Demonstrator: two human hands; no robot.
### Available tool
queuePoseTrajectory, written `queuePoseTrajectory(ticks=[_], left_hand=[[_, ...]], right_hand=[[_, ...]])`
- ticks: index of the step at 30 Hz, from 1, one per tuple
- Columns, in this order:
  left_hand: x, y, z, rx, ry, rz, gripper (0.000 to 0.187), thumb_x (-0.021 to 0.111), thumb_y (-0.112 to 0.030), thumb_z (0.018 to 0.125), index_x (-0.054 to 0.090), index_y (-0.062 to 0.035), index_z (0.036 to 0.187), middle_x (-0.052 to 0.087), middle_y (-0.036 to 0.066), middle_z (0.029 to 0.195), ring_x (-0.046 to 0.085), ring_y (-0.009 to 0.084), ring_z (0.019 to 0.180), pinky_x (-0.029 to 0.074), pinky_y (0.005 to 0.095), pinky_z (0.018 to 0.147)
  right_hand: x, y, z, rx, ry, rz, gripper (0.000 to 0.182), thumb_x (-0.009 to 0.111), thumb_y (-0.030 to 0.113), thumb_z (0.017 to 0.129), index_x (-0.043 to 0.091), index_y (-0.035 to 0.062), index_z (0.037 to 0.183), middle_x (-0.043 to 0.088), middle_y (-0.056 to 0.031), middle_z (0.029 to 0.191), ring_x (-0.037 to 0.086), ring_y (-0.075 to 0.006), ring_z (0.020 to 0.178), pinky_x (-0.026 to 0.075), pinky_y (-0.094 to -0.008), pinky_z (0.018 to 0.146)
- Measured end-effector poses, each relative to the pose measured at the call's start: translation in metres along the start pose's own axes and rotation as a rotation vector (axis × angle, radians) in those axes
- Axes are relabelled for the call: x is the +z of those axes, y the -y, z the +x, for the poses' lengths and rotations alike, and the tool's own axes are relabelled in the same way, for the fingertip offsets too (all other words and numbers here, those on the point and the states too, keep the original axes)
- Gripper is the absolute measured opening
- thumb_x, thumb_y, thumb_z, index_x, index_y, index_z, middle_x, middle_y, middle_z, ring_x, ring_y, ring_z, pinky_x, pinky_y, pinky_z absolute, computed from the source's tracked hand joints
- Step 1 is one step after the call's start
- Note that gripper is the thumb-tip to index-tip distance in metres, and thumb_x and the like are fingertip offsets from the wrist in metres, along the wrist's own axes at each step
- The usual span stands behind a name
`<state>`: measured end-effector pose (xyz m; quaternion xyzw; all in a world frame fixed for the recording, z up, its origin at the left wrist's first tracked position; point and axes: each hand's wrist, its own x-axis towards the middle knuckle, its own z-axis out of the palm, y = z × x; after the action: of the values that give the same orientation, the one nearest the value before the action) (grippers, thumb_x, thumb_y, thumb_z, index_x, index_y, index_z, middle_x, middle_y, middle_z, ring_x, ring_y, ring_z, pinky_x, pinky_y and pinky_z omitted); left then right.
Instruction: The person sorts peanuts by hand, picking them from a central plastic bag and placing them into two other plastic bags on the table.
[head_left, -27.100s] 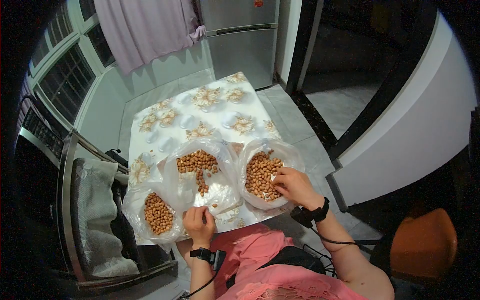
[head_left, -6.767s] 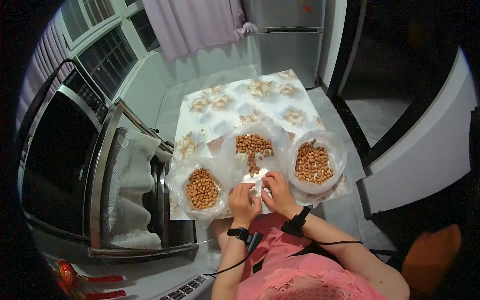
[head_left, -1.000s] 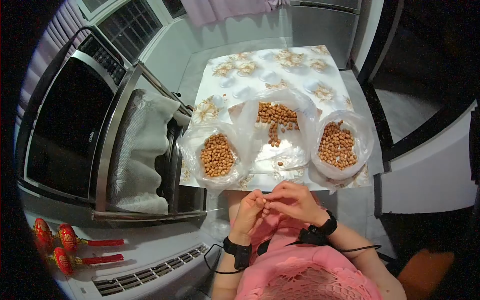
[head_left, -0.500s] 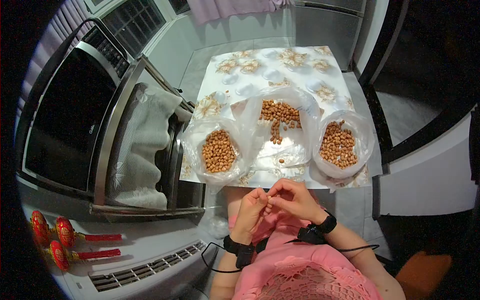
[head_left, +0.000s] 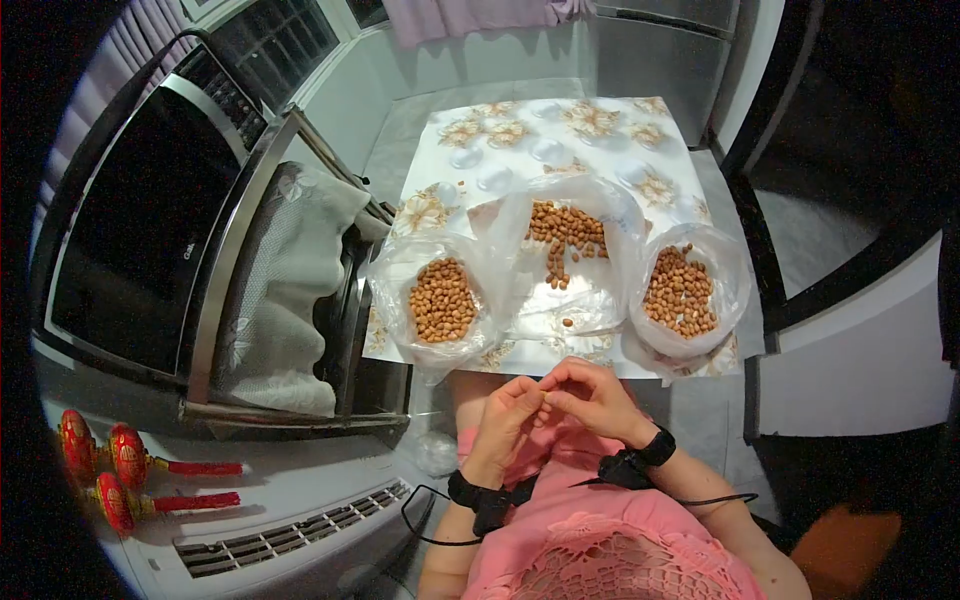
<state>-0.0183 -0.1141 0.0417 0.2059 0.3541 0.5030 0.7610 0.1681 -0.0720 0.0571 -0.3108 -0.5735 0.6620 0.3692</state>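
Note:
Over my lap, just off the table's near edge, my left hand (head_left: 510,412) and my right hand (head_left: 592,398) meet fingertip to fingertip. Both are closed in a pinch on one small tan peanut, mostly hidden by the fingers. Ahead, an opened clear plastic bag (head_left: 520,285) holds a scattered heap of reddish-brown peanuts (head_left: 570,228). A single peanut (head_left: 568,323) lies apart near that bag's front. The left plastic bag (head_left: 392,300) holds a pile of peanuts (head_left: 442,300), and the right plastic bag (head_left: 738,285) holds another pile (head_left: 680,292).
The bags stand on a table with a white flowered cloth (head_left: 545,125). To the left are a black microwave (head_left: 150,230) and a cloth-draped rack (head_left: 275,290). Red lantern ornaments (head_left: 128,456) lie on a white unit (head_left: 330,525) at lower left. Black cables run from my wrist straps (head_left: 660,447).
The whole view has shifted slightly. My hands stay together in nearly the same place, with small finger movements around the peanut. The bags and piles look unchanged.

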Motion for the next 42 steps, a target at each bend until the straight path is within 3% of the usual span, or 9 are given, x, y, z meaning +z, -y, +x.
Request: queuePoseTrajectory(ticks=[2,9,15,18,21,25,36,40,42], left_hand=[[0.010,-0.001,-0.002,0.002,-0.101,0.076,0.013,0.068,-0.019,0.100,0.065,-0.0063,0.099,0.069,0.002,0.088,0.063,0.0074,0.076,0.049,0.0188,0.065],[-0.005,-0.015,0.004,0.063,-0.110,0.096,0.014,0.065,-0.018,0.102,0.064,-0.0051,0.105,0.068,0.003,0.091,0.062,0.0078,0.076,0.049,0.0202,0.065],[-0.039,-0.064,0.022,0.403,-0.289,0.081,0.016,0.060,-0.021,0.105,0.063,-0.0052,0.108,0.068,0.004,0.092,0.061,0.0093,0.076,0.050,0.0209,0.065],[-0.069,-0.079,0.042,0.433,-0.284,-0.170,0.022,0.057,-0.024,0.106,0.061,-0.0035,0.114,0.068,0.008,0.099,0.063,0.0129,0.082,0.053,0.0232,0.069],[-0.068,-0.099,0.053,0.347,-0.180,-0.379,0.043,0.045,-0.036,0.110,0.047,-0.0006,0.135,0.061,0.024,0.130,0.066,0.0271,0.106,0.058,0.0342,0.088],[-0.035,-0.103,0.043,0.366,-0.240,-0.331,0.046,0.045,-0.035,0.110,0.039,-0.0016,0.141,0.059,0.028,0.131,0.065,0.0304,0.109,0.057,0.0363,0.090],[-0.026,-0.029,0.018,0.180,-0.111,-0.063,0.034,0.051,-0.021,0.108,0.054,0.0018,0.134,0.067,0.011,0.109,0.067,0.0181,0.095,0.057,0.0299,0.081],[-0.016,-0.018,0.017,0.102,-0.134,-0.012,0.032,0.056,-0.021,0.106,0.057,-0.0010,0.131,0.067,0.009,0.109,0.067,0.0172,0.096,0.058,0.0276,0.081],[-0.013,-0.011,0.022,0.104,-0.126,0.020,0.032,0.057,-0.021,0.106,0.058,-0.0014,0.130,0.067,0.009,0.110,0.067,0.0168,0.095,0.058,0.0278,0.081]], right_hand=[[-0.003,-0.001,0.000,-0.073,-0.030,-0.224,0.016,0.067,0.003,0.096,0.070,-0.0024,0.111,0.063,-0.0035,0.104,0.064,-0.0101,0.095,0.052,-0.0250,0.081],[0.000,0.002,-0.001,-0.043,-0.115,-0.135,0.016,0.069,0.004,0.095,0.071,-0.0011,0.110,0.064,-0.0026,0.103,0.062,-0.0087,0.094,0.051,-0.0249,0.082],[-0.012,-0.014,-0.005,0.046,-0.215,-0.186,0.014,0.069,0.003,0.094,0.071,-0.0003,0.108,0.064,-0.0014,0.101,0.061,-0.0076,0.094,0.050,-0.0237,0.084],[-0.017,-0.021,-0.005,-0.066,-0.284,-0.180,0.015,0.071,0.010,0.092,0.074,0.0026,0.104,0.068,-0.0038,0.097,0.063,-0.0106,0.084,0.051,-0.0257,0.073],[-0.024,-0.013,-0.006,-0.045,-0.360,-0.274,0.015,0.071,0.010,0.091,0.074,0.0028,0.104,0.069,-0.0065,0.098,0.065,-0.0138,0.084,0.051,-0.0279,0.073],[-0.037,-0.008,0.003,-0.168,-0.421,-0.586,0.018,0.070,0.007,0.088,0.072,0.0028,0.105,0.067,-0.0113,0.096,0.067,-0.0226,0.083,0.053,-0.0325,0.074],[-0.044,-0.032,0.051,-0.255,-0.369,-0.884,0.014,0.068,0.005,0.087,0.067,0.0009,0.100,0.061,-0.0155,0.098,0.064,-0.0353,0.086,0.053,-0.0416,0.074],[-0.041,-0.029,0.051,-0.292,-0.386,-0.885,0.012,0.069,0.006,0.088,0.067,0.0014,0.099,0.062,-0.0143,0.095,0.064,-0.0317,0.083,0.052,-0.0389,0.073],[-0.034,-0.013,0.043,-0.093,-0.348,-0.581,0.013,0.071,0.009,0.089,0.067,0.0018,0.099,0.063,-0.0113,0.095,0.064,-0.0247,0.083,0.051,-0.0341,0.070]])
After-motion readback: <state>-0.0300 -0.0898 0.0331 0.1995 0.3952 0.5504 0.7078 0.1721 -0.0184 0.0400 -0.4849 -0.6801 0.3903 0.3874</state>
